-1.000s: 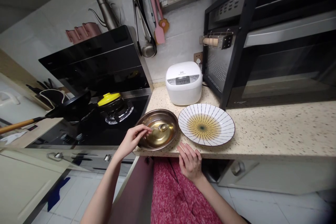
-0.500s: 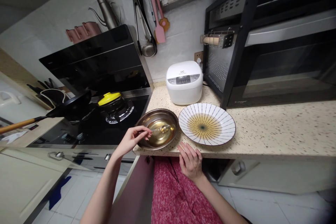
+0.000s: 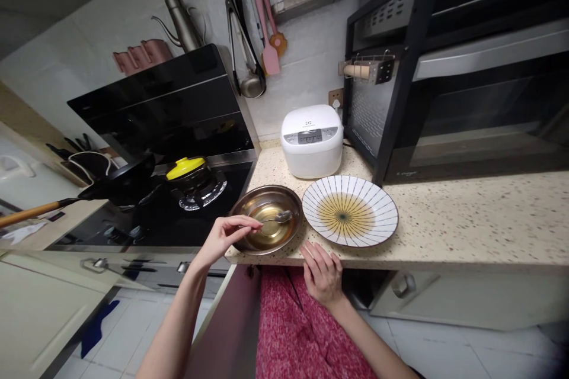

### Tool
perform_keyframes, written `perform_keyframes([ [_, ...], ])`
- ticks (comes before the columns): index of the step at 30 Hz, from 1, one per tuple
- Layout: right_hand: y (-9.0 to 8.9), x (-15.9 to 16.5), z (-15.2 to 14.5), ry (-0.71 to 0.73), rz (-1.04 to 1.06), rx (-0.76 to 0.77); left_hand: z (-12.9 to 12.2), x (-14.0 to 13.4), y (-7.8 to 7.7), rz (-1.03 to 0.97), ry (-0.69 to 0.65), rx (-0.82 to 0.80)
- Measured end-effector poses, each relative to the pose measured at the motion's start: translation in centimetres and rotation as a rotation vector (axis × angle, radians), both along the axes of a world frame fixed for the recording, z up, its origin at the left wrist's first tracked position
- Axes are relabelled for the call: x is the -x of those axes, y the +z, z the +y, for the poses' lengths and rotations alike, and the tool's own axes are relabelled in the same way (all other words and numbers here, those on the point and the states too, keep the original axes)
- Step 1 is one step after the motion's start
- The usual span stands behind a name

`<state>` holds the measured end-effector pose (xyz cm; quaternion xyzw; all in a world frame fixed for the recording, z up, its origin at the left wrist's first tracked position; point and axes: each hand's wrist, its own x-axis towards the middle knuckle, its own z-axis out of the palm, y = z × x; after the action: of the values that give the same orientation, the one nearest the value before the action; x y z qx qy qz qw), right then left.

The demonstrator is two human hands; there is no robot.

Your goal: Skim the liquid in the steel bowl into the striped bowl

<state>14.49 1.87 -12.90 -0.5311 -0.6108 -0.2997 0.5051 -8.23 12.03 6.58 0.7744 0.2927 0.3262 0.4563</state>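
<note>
My left hand (image 3: 229,235) pinches the handle of a metal spoon (image 3: 283,217) between thumb and fingers. The bowl of the spoon is over or in the yellowish liquid (image 3: 269,231) of a round steel basin (image 3: 291,195); whether it touches the liquid I cannot tell. At the counter's front edge my right hand (image 3: 323,272) rests with its fingers stretched out and nothing in them. Just beyond those fingers lies a white plate (image 3: 383,213) with dark radiating lines and a yellowish-brown centre, close to the basin's right side.
A white rice cooker (image 3: 312,151) stands behind the plate. On the stove to the left are a black pot with a yellow lid (image 3: 185,168) and a wok with a wooden handle (image 3: 33,213). A dark rack with an oven (image 3: 493,95) stands at the right.
My left hand has moved slightly right with the spoon, whose bowl has shifted a little right within the basin and turned. My right hand has stayed put.
</note>
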Motion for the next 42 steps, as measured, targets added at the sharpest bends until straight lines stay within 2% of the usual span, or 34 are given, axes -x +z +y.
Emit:
perform_keyframes([
  [4, 0.0, 0.0, 0.0, -0.006, 0.001, 0.006, -0.3, -0.1, 0.5, -0.008, -0.002, -0.098],
  [13, -0.4, 0.0, 0.1, -0.018, -0.005, 0.017, -0.8, -0.2, 1.0, -0.085, -0.006, -0.212],
  [27, -0.3, 0.0, 0.2, -0.018, 0.001, 0.006, -2.7, -3.2, 0.0, -0.165, 0.063, -0.422],
  [31, -0.5, 0.0, 0.2, -0.013, -0.002, 0.010, -3.2, -4.1, -0.3, -0.120, 0.033, -0.560],
  [38, -0.7, 0.0, 0.2, -0.024, -0.011, 0.011, -3.5, -5.4, -0.4, 0.022, -0.124, -0.870],
  [42, -0.7, -0.1, 0.2, -0.012, -0.006, 0.006, -3.4, -5.8, -0.6, 0.091, -0.159, -0.996],
])
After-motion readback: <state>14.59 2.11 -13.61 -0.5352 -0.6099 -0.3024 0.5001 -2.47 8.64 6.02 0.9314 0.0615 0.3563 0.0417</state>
